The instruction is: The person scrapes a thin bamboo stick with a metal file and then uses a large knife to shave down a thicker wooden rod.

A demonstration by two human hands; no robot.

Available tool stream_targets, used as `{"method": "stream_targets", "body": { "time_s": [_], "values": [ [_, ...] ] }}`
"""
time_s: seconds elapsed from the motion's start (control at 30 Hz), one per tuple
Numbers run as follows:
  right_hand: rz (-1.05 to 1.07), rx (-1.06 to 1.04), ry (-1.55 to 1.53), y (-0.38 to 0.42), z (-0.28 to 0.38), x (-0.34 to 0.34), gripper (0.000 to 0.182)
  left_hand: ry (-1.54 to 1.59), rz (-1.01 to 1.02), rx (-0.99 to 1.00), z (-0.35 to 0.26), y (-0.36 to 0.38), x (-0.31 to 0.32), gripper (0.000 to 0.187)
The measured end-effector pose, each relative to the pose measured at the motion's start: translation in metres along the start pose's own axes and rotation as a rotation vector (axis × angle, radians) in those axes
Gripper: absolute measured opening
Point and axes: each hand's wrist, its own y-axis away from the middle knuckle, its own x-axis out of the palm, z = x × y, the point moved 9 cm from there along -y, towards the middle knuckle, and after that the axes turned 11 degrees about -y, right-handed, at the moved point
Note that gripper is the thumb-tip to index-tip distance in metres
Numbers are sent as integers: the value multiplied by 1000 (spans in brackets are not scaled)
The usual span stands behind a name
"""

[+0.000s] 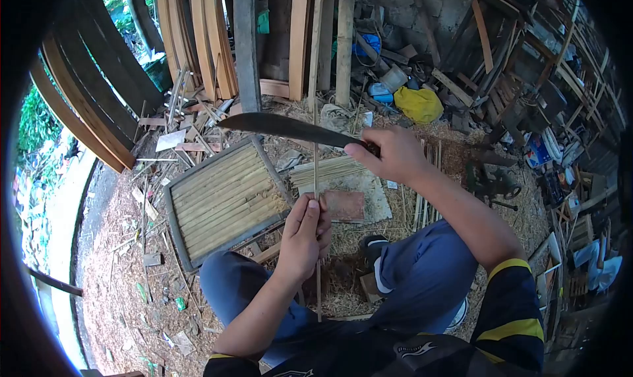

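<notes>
My right hand [395, 154] is wrapped round the handle of a machete [283, 125], its broad dark blade pointing left. The blade overlaps a thin bamboo strip [316, 171] in this view. With closed fingers, my left hand [306, 232] grips that strip lower down, and it stands nearly upright. The strip's lower end hangs between my bent legs. Just beyond my left hand lies a reddish block [344, 205] on a pale sheet [378, 199]. A bundle of thin bamboo strips [330, 172] rests behind it.
A framed bamboo slat panel [224, 202] lies at left, close to my knee. Wooden planks [211, 40] lean along the back. A yellow sack [419, 105] and scrap wood fill the right rear. A metal vise-like tool [494, 182] stands right. Shavings cover the ground.
</notes>
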Motion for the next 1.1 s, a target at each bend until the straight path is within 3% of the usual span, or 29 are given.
{"method": "stream_targets", "body": {
  "time_s": [0.2, 0.3, 0.5, 1.0, 1.1],
  "values": [
    [2, -259, -15, 7, 27, 0, 62, -81, 61, 41, -5, -3, 4, 23],
    [116, -246, 56, 12, 27, 11, 56, -33, 51, 19, -3, -2, 4, 24],
    [93, -320, 96, 16, 30, 13, 66, -117, -16, 16, -4, -2, 1, 25],
    [92, -392, 100, 21, 51, 24, 60, -46, -63, -54, 0, 0, -6, 24],
    [68, -418, 125, 15, 50, 17, 60, -115, -59, 10, -3, -2, -6, 24]
  ]
}}
